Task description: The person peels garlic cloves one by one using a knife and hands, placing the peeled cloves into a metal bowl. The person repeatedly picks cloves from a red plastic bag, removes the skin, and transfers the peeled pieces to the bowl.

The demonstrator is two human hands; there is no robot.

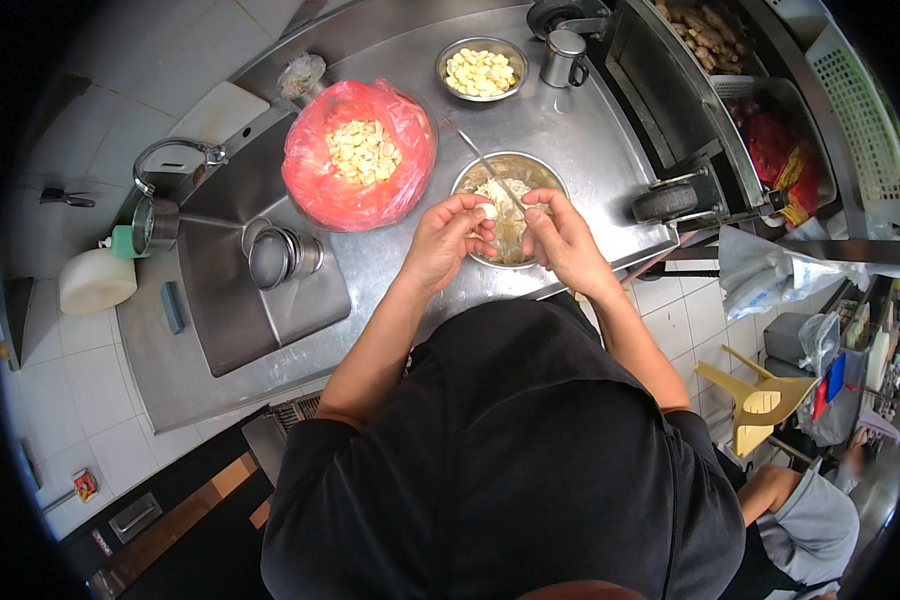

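Observation:
Between the thumb and fingers of my left hand (450, 241) is a small pale piece that looks like a peeled garlic clove (487, 211). My right hand (566, 238) grips a thin knife (495, 174), its blade slanting up and left. Both hands are over the near part of a steel bowl (541, 165) containing whitish scraps and peelings. A pink plastic bag (307, 180), open at the top, holds many cut pale-yellow cloves (364, 152) to the left. Farther back, whole peeled cloves (480, 72) fill a smaller steel bowl (482, 97).
A lidded steel cup (565, 58) stands beside the clove bowl. The sink (232, 300) at left holds stacked metal cups (281, 256). A caster wheel (664, 202) and rack stand at right, with a yellow chair (765, 405) and another person (802, 517) beyond.

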